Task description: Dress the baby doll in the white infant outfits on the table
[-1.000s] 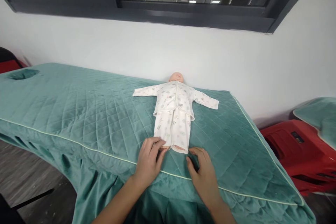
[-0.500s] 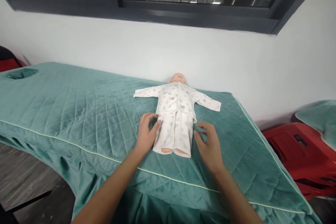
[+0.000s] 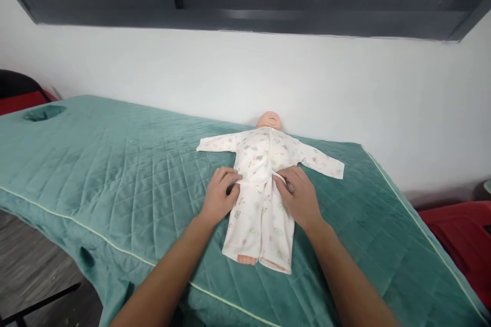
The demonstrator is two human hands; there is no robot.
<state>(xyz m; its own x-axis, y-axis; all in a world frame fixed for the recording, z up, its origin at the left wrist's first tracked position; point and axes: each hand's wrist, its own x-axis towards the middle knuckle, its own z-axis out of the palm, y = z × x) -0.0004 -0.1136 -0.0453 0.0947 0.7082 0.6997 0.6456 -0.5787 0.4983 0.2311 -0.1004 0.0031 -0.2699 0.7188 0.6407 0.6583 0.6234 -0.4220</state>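
Observation:
A baby doll [image 3: 269, 120] lies on its back on the green quilted bed cover. It wears a white printed jacket [image 3: 255, 150] with both sleeves spread out, and matching trousers [image 3: 245, 219]. Pale toes peep out of one trouser leg. At the jacket's left lower corner, my left hand [image 3: 219, 196] pinches the hem between thumb and fingers. On the other side my right hand [image 3: 301, 196] grips the hem of the right front panel, which is lifted and folded a little near the waist. The fingertips of that hand are partly hidden.
The green bed cover [image 3: 153, 163] has a face hole [image 3: 45, 112] at its far left. Behind stands a white wall [image 3: 172, 71] below a dark window frame [image 3: 307, 18]. Red chairs, one at the right [image 3: 456, 235], flank the bed.
Both hands have moved in from beside the trousers and closed on the jacket hem. The right front panel has been raised slightly. The camera view has shifted closer.

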